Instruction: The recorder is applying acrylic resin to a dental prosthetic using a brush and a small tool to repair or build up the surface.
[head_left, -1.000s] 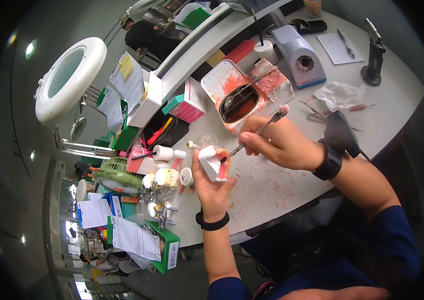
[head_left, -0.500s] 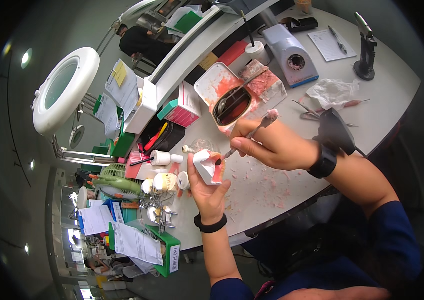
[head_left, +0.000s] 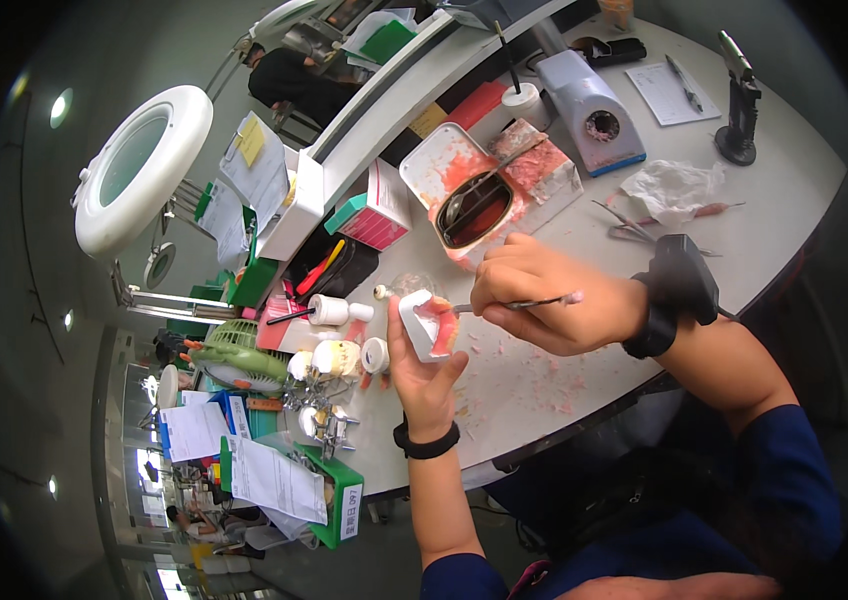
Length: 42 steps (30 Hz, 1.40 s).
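Note:
My left hand (head_left: 426,392) holds up a white plaster dental cast (head_left: 414,328), its fingers and thumb around the sides. Pink wax (head_left: 444,328) covers part of the cast, with a row of pale teeth along its right edge. In my closed right hand (head_left: 554,300) is a slim metal wax carving tool (head_left: 526,303), lying nearly level. One end points at the cast's right edge; whether it touches, I cannot tell. The other end, smeared with pink, sticks out past the hand to the right. Pink shavings (head_left: 534,380) lie on the bench below.
Behind my hands sit an open tin (head_left: 427,172) smeared with pink wax and a wax-crusted block (head_left: 544,180). A grey machine (head_left: 584,110) stands farther back. Crumpled tissue (head_left: 672,192) and metal tools (head_left: 630,230) lie at right; an articulator (head_left: 327,425) and casts (head_left: 336,357) at left.
The tool has swung from a steep slant to nearly level, and its dark tip has come out of the cast. My right hand has turned and lowered slightly. The left hand keeps its hold.

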Each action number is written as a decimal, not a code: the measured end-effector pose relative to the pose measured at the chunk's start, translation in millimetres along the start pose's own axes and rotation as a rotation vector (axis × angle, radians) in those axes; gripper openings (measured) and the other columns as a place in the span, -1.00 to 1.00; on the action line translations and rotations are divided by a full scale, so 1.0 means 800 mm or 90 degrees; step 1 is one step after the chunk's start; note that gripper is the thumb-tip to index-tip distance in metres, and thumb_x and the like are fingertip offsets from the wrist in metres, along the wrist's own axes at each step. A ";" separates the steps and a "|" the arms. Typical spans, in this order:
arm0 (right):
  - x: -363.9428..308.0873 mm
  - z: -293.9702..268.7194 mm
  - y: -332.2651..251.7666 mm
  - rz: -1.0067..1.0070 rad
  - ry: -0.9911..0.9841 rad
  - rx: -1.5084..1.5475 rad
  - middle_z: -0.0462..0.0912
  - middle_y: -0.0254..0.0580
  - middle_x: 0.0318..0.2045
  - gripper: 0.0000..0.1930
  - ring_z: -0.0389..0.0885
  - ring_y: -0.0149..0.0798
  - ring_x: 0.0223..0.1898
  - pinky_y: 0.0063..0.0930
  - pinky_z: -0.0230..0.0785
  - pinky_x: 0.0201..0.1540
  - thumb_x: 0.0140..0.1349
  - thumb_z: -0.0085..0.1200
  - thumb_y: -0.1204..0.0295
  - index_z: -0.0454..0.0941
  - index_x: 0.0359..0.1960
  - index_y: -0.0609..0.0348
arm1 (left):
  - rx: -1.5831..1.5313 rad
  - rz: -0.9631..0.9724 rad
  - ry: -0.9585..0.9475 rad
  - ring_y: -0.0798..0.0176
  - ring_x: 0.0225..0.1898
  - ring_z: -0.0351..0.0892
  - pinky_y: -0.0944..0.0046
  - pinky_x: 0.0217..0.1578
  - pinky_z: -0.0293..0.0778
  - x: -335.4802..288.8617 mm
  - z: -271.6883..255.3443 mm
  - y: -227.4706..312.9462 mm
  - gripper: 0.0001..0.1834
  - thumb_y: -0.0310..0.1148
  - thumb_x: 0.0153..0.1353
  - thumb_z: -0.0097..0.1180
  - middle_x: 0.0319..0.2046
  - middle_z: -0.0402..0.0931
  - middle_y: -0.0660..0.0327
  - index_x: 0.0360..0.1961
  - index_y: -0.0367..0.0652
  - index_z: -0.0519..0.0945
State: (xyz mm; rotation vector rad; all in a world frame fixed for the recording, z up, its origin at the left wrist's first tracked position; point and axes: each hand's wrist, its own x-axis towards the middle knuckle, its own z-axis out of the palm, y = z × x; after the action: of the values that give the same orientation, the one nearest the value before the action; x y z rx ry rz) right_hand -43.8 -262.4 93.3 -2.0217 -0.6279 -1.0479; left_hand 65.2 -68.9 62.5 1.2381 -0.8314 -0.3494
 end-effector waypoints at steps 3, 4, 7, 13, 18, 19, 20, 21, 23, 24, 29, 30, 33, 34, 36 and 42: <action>-0.002 -0.010 0.009 0.019 0.143 -0.023 0.46 -0.16 -0.49 -0.95 0.43 -0.05 -0.40 -0.26 0.23 -0.30 0.20 -0.01 0.50 0.39 -0.36 0.19 | -0.006 0.012 0.009 0.19 0.20 0.24 0.18 0.23 0.14 0.000 -0.004 0.001 0.05 -0.62 -0.10 0.32 0.18 0.23 0.14 0.37 -0.18 -0.04; 0.000 -0.013 0.007 0.103 0.206 -0.005 0.48 -0.13 -0.52 -0.94 0.44 -0.04 -0.45 -0.27 0.25 -0.35 0.22 -0.03 0.50 0.40 -0.38 0.22 | -0.019 0.017 0.006 0.16 0.21 0.22 0.15 0.25 0.11 0.000 -0.006 -0.001 0.04 -0.63 -0.10 0.29 0.20 0.21 0.13 0.38 -0.16 -0.06; 0.000 -0.017 0.037 0.294 0.199 -0.140 0.52 0.04 -0.49 -0.86 0.51 0.05 -0.40 -0.20 0.30 -0.34 0.30 -0.13 0.43 0.40 -0.32 0.26 | -0.040 0.021 -0.002 0.15 0.23 0.20 0.11 0.27 0.07 0.000 -0.010 -0.003 0.04 -0.62 -0.09 0.26 0.22 0.18 0.12 0.39 -0.15 -0.08; -0.011 -0.011 0.077 0.356 0.180 -0.122 0.55 0.07 -0.47 -0.83 0.51 0.12 -0.34 -0.16 0.32 -0.30 0.31 -0.13 0.38 0.40 -0.31 0.24 | -0.049 0.039 -0.010 0.18 0.20 0.23 0.15 0.24 0.11 0.000 -0.007 0.000 0.03 -0.55 -0.08 0.30 0.20 0.21 0.12 0.39 -0.17 -0.06; -0.011 -0.012 0.078 0.357 0.245 -0.062 0.54 -0.02 -0.52 -0.80 0.53 -0.06 -0.45 -0.29 0.33 -0.36 0.33 -0.14 0.37 0.42 -0.34 0.25 | -0.070 0.044 -0.012 0.20 0.19 0.26 0.19 0.22 0.14 0.002 -0.007 0.001 0.01 -0.50 -0.04 0.31 0.19 0.24 0.11 0.38 -0.19 -0.05; -0.007 -0.016 0.070 0.364 0.292 -0.009 0.53 -0.08 -0.56 -0.79 0.53 -0.17 -0.51 -0.35 0.33 -0.39 0.34 -0.14 0.36 0.43 -0.36 0.26 | -0.065 0.045 -0.015 0.21 0.19 0.26 0.20 0.22 0.15 0.003 -0.008 0.001 0.00 -0.48 -0.03 0.32 0.19 0.24 0.11 0.38 -0.19 -0.04; 0.000 -0.016 0.056 0.339 0.340 0.088 0.50 -0.23 -0.61 -0.73 0.47 -0.41 -0.56 -0.52 0.30 -0.46 0.37 -0.15 0.34 0.44 -0.40 0.28 | -0.060 0.045 -0.017 0.21 0.19 0.27 0.21 0.22 0.15 0.003 -0.009 0.001 -0.01 -0.47 -0.02 0.33 0.20 0.24 0.11 0.38 -0.19 -0.03; 0.001 -0.015 0.048 0.337 0.334 0.092 0.50 -0.23 -0.61 -0.73 0.47 -0.41 -0.56 -0.52 0.30 -0.46 0.37 -0.15 0.34 0.44 -0.40 0.28 | -0.059 0.047 -0.011 0.21 0.19 0.27 0.21 0.22 0.15 0.002 -0.011 0.001 -0.01 -0.47 -0.02 0.33 0.20 0.24 0.11 0.38 -0.19 -0.03; 0.003 -0.016 0.033 0.337 0.322 0.318 0.49 -0.32 -0.61 -0.71 0.45 -0.51 -0.55 -0.61 0.30 -0.47 0.38 -0.17 0.33 0.45 -0.41 0.29 | -0.043 0.023 -0.017 0.15 0.24 0.20 0.11 0.26 0.10 0.001 -0.010 0.003 0.02 -0.41 -0.04 0.34 0.25 0.15 0.09 0.38 -0.19 -0.05; 0.003 -0.020 0.025 0.342 0.239 0.331 0.46 -0.30 -0.50 -0.68 0.44 -0.48 -0.50 -0.61 0.28 -0.40 0.40 -0.18 0.30 0.45 -0.40 0.31 | -0.043 0.025 -0.014 0.15 0.24 0.20 0.11 0.26 0.10 0.001 -0.011 0.004 0.02 -0.41 -0.04 0.34 0.25 0.15 0.09 0.38 -0.19 -0.05; 0.006 -0.005 0.011 0.348 0.161 0.355 0.45 -0.32 -0.53 -0.69 0.44 -0.48 -0.51 -0.58 0.30 -0.39 0.39 -0.17 0.31 0.42 -0.44 0.30 | -0.056 0.034 -0.032 0.21 0.18 0.29 0.20 0.21 0.20 0.001 -0.007 0.003 -0.02 -0.41 0.00 0.36 0.19 0.25 0.10 0.37 -0.20 0.00; 0.006 -0.001 0.012 0.336 0.147 0.343 0.46 -0.35 -0.57 -0.70 0.44 -0.52 -0.53 -0.61 0.30 -0.43 0.39 -0.16 0.31 0.44 -0.42 0.28 | -0.056 0.033 -0.031 0.21 0.18 0.29 0.20 0.21 0.20 0.001 -0.007 0.003 -0.02 -0.41 0.00 0.36 0.19 0.25 0.10 0.37 -0.20 0.00; 0.006 0.008 0.008 0.336 0.142 0.343 0.49 -0.35 -0.63 -0.72 0.45 -0.54 -0.56 -0.63 0.30 -0.49 0.38 -0.13 0.31 0.46 -0.41 0.27 | -0.060 0.025 -0.038 0.19 0.17 0.32 0.18 0.19 0.23 0.002 -0.005 0.003 -0.03 -0.40 0.01 0.35 0.19 0.26 0.09 0.36 -0.21 0.01; 0.005 0.010 0.008 0.330 0.129 0.305 0.50 -0.32 -0.65 -0.72 0.45 -0.52 -0.58 -0.60 0.30 -0.50 0.37 -0.12 0.32 0.45 -0.41 0.27 | -0.062 0.017 -0.041 0.18 0.16 0.33 0.18 0.19 0.24 0.002 -0.004 0.003 -0.04 -0.40 0.01 0.35 0.18 0.27 0.09 0.36 -0.21 0.01; 0.005 0.009 0.007 0.315 0.103 0.241 0.52 -0.23 -0.68 -0.73 0.47 -0.44 -0.62 -0.53 0.30 -0.53 0.35 -0.09 0.33 0.45 -0.41 0.29 | -0.065 0.008 -0.047 0.18 0.16 0.35 0.18 0.18 0.25 0.003 -0.003 0.003 -0.04 -0.39 0.01 0.35 0.17 0.28 0.08 0.36 -0.21 0.02; 0.004 0.009 0.001 0.231 0.055 0.117 0.54 -0.07 -0.59 -0.82 0.53 -0.11 -0.56 -0.38 0.34 -0.46 0.30 -0.05 0.40 0.44 -0.36 0.28 | -0.051 -0.016 -0.043 0.19 0.12 0.38 0.18 0.17 0.27 0.002 -0.009 -0.001 -0.07 -0.36 0.03 0.34 0.13 0.34 0.08 0.35 -0.23 0.04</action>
State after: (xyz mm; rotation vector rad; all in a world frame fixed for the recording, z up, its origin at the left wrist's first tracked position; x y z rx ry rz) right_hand -38.0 -257.2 93.1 -1.8305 -0.2841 -0.8231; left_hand 71.7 -65.6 61.9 1.1683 -0.8527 -0.4429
